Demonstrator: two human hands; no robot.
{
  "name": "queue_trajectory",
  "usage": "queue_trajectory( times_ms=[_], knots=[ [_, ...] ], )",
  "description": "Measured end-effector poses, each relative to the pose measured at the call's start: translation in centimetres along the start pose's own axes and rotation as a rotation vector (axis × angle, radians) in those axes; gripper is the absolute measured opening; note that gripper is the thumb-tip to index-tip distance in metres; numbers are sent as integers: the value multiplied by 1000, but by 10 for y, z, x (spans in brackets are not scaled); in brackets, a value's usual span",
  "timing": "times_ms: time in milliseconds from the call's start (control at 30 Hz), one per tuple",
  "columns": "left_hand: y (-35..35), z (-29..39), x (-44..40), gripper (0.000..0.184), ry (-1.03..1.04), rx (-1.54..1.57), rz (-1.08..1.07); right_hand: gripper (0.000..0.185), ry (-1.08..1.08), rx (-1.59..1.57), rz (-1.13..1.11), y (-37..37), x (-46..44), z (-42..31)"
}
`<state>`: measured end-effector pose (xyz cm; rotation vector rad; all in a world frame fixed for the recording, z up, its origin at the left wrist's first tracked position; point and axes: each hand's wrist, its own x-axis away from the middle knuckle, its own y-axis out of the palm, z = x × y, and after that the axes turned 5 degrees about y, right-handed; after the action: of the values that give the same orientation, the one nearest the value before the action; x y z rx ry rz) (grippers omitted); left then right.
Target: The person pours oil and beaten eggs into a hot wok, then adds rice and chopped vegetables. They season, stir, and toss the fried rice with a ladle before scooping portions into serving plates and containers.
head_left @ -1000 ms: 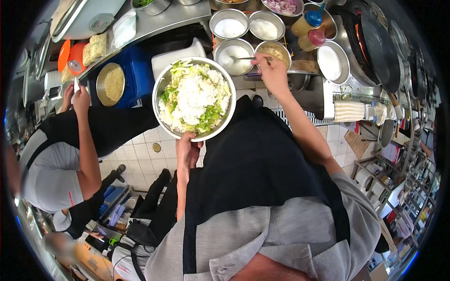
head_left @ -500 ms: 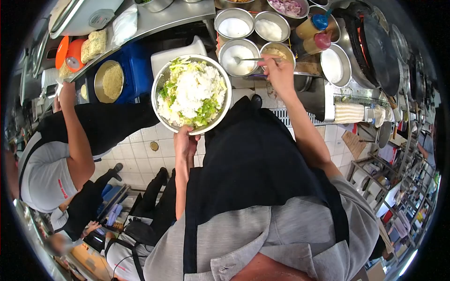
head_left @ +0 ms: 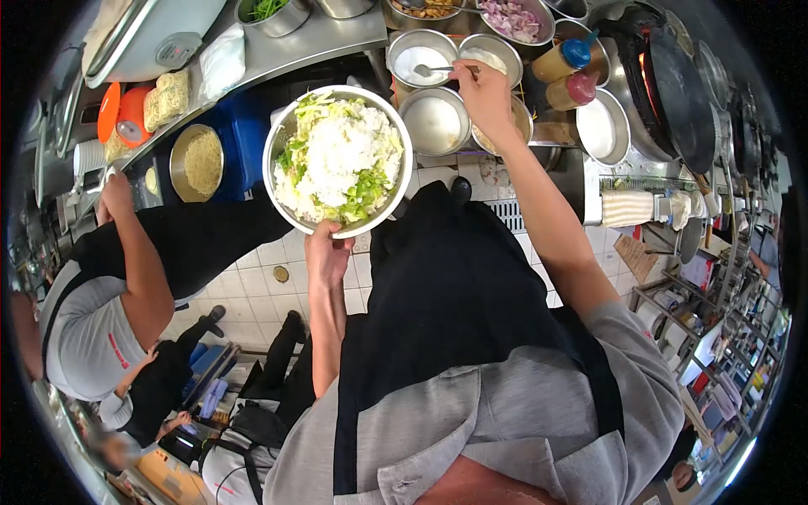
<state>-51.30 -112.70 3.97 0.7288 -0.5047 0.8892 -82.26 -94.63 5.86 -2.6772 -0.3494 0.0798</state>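
My left hand (head_left: 328, 248) grips the near rim of a steel bowl (head_left: 401, 198), thumb on top. In it white rice (head_left: 341, 156) is heaped over chopped green lettuce (head_left: 366, 198) and paler shreds. My right hand (head_left: 486, 97) pinches the handle of a metal spoon (head_left: 424, 70). The spoon's head is at the white powder in the back-left steel container (head_left: 421, 37); I cannot tell how deep it sits. Around that hand stand a front container (head_left: 433, 122) with white contents, another white-filled container (head_left: 491, 57) and a partly hidden one (head_left: 523, 126).
Squeeze bottles (head_left: 575, 90) and a white-filled pot (head_left: 603, 126) stand right, near a dark wok (head_left: 682, 101) with glowing heat beside it. Chopped purple onion (head_left: 511, 18) lies behind. A co-worker (head_left: 93, 324) stands close at left, near a bowl of pale crumbs (head_left: 202, 160).
My right hand has moved the spoon from the front-left container back to the one behind it. The bowl has shifted slightly left, still in my left hand.
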Motion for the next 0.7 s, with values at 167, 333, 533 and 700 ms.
queue_trajectory(
  times_ms=[167,333,533,700],
  knots=[
    [1,0,2,30,7,-3,4,27,162,-187,-3,-8,1,-5],
    [3,3,-2,22,23,-21,3,30,256,-533,-144,-49,18,-32],
    [15,13,-19,21,-1,-19,27,26,116,-218,-24,-24,17,-29],
    [19,17,-21,24,14,-18,0,25,155,-135,-2,1,-1,5]
  ],
)
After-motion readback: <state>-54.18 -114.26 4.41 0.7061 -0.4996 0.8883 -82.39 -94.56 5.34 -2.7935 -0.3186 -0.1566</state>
